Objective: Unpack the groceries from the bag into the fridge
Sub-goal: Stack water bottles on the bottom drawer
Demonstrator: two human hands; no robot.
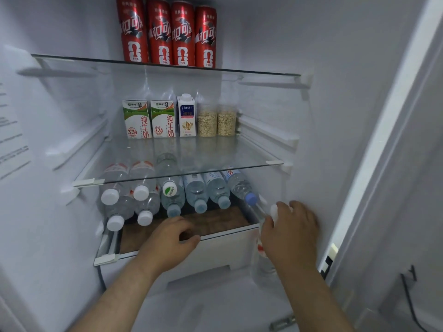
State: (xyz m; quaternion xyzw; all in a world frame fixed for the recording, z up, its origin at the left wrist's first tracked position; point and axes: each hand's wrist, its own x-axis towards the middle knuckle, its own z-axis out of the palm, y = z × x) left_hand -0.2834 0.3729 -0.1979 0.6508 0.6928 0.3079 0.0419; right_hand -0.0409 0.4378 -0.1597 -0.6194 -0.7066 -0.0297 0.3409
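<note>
The fridge stands open before me. My right hand [290, 233] is wrapped around a clear water bottle [265, 257] with a white cap, held upright at the right end of the lowest shelf [215, 224]. My left hand [172, 238] rests with curled fingers on that shelf's front edge and holds nothing. Several water bottles [196, 192] lie on their sides at the back of this shelf, caps facing me. The grocery bag is out of view.
The middle glass shelf [179, 173] carries two milk cartons [148, 118], a white-and-blue carton [186, 116] and two jars of oats [215, 121]. Red cola cans [167, 34] line the top shelf. A white drawer [215, 252] sits below. The door frame [383, 140] is at right.
</note>
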